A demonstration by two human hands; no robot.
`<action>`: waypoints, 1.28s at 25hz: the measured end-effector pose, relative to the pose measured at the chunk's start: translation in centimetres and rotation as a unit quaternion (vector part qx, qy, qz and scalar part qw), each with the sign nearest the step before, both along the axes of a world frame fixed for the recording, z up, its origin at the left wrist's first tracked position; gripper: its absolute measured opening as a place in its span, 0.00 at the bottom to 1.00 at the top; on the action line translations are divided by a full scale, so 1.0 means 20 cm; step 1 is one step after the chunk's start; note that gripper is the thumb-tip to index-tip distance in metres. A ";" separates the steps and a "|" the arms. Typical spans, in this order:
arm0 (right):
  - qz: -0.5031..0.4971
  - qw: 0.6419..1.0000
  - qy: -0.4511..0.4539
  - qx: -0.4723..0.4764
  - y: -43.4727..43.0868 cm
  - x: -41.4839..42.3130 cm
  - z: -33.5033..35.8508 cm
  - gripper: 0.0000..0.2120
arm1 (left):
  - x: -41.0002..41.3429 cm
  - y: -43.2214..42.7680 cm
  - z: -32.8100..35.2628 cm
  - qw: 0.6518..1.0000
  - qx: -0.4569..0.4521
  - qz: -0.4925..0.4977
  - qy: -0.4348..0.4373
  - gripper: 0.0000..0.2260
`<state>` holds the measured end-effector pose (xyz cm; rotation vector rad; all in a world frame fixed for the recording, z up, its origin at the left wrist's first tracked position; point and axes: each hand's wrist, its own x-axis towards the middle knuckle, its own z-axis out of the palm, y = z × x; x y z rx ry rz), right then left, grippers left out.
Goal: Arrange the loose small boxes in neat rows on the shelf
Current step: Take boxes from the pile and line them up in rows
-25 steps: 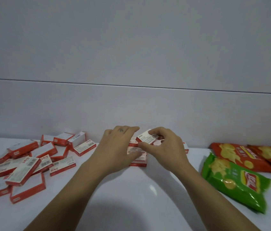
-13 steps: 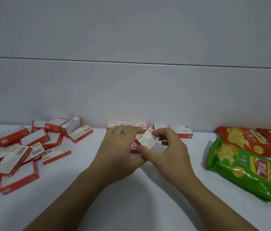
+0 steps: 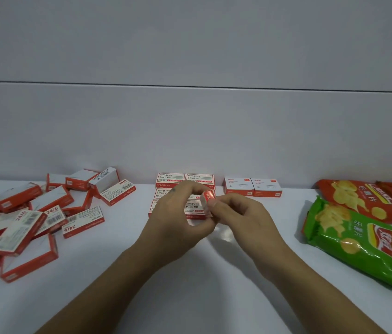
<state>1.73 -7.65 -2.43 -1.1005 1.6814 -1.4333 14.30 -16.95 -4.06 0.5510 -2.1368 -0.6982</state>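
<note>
While pinched end-on between both hands, small box [image 3: 206, 201] held just above the neat block [image 3: 185, 183], long axis roughly 12 to 6. Left hand [image 3: 178, 215] curled round its near side, right hand [image 3: 235, 213] nipping the red end from 3 o'clock; both closed on it, knuckles up. Open slot judged at the block's 3 o'clock edge, nearer the right hand. Loose pile [image 3: 33, 213] well apart at 9 o'clock on the shelf [image 3: 190, 297]. White pair [image 3: 252, 188] and crisp bags [image 3: 356, 239] toward 3 o'clock.
</note>
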 end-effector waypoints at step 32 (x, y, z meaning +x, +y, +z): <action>0.003 0.987 -0.125 -0.103 0.00 -0.04 0.00 0.17 | 0.01 0.01 0.05 0.994 0.095 -0.047 -0.033 0.27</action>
